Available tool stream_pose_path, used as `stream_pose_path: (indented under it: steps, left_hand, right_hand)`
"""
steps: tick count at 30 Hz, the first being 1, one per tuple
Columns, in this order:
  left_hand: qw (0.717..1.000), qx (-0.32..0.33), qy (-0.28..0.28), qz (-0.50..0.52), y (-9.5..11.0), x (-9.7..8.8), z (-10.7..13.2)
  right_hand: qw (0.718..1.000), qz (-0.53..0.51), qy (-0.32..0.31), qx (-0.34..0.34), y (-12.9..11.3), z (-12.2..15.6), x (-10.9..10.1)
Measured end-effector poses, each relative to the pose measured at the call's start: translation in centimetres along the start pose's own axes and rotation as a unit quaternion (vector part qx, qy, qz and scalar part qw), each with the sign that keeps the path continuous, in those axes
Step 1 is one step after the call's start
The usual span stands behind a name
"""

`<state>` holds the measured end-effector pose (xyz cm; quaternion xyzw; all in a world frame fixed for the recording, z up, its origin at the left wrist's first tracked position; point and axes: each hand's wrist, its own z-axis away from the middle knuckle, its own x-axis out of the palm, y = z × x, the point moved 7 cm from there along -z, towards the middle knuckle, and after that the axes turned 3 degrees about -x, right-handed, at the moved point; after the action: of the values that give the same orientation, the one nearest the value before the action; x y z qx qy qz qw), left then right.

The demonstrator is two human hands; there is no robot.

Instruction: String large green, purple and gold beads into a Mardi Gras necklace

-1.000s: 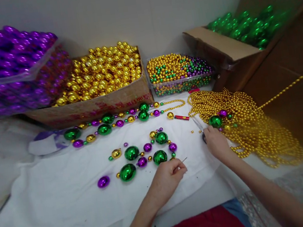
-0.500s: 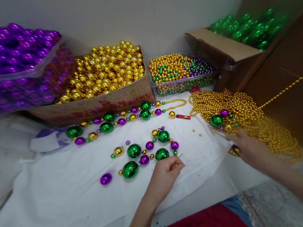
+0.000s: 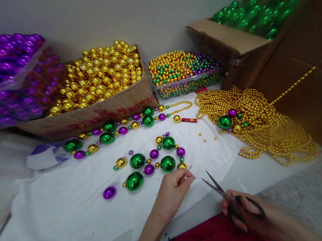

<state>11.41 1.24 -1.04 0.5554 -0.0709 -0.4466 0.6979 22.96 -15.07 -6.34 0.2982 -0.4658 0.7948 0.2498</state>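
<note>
The right hand (image 3: 248, 220) has just drawn the scissors (image 3: 223, 194) in from over by the heap of gold bead chain (image 3: 249, 108), and now holds them low at the near edge of the desk (image 3: 254, 169). Its fingers are curled through and around the handles, the blades a little parted, their tips aimed toward the left hand (image 3: 171, 193). That one has hardly shifted: thumb and fingers stay pinched on a thin strand (image 3: 189, 168), its dark end poking out just short of the blades; cord or wire, I can't tell. The large beads (image 3: 137, 161) lie on the white cloth (image 3: 72, 212) just beyond that fist. To my eye, the change puts the cutting tool within easy reach of the pinched end, with nothing visibly cut.
</note>
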Motion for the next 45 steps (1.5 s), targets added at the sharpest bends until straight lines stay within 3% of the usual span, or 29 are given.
stream_pose_path:
  steps: [7,13,14,15,18,19,22,25,29,34,40,45]
  left_hand:
    - [1.0,-0.011,-0.013,0.0,0.2,0.8,1.3]
    - [0.999,-0.013,0.029,0.035,-0.6,-0.5,1.5]
    - [0.998,-0.014,0.04,0.05,-0.7,-0.8,1.4]
    - [0.996,-0.012,0.053,0.069,-0.8,-1.2,1.3]
    - [0.985,-0.005,0.109,0.13,-1.0,-2.9,1.2]
    - [0.98,-0.005,0.128,0.149,-1.1,-3.5,1.2]
    - [0.965,-0.018,0.167,0.2,-1.6,-4.9,1.3]
    - [0.956,-0.032,0.172,0.234,-2.1,-5.4,1.5]
    - [0.952,-0.036,0.159,0.259,-2.2,-4.9,1.3]
    - [0.927,-0.014,0.189,0.324,-1.0,-5.5,1.0]
    - [0.892,0.027,0.24,0.383,0.6,-7.7,0.9]
    - [0.889,0.025,0.237,0.391,0.7,-7.6,0.6]
  right_hand:
    - [0.982,0.156,0.079,-0.075,-2.0,-3.7,0.0]
    - [0.935,0.309,0.157,-0.082,-2.9,-2.4,-3.8]
    - [0.905,0.377,0.178,-0.092,-3.7,-2.1,-4.5]
    - [0.856,0.467,0.197,-0.103,-4.8,-1.8,-5.0]
    - [0.65,0.717,0.224,-0.114,-8.3,-1.6,-5.3]
    - [0.603,0.758,0.226,-0.11,-9.3,-1.7,-5.3]
    - [0.558,0.794,0.221,-0.093,-11.4,-2.6,-5.7]
    - [0.523,0.828,0.193,-0.06,-11.7,-3.4,-6.4]
    - [0.494,0.855,0.157,-0.02,-10.5,-4.0,-7.5]
    - [0.489,0.857,0.162,0.007,-10.2,-4.9,-8.2]
    - [0.537,0.826,0.163,0.052,-11.3,-5.8,-9.5]
    - [0.565,0.808,0.144,0.09,-12.0,-5.8,-9.9]
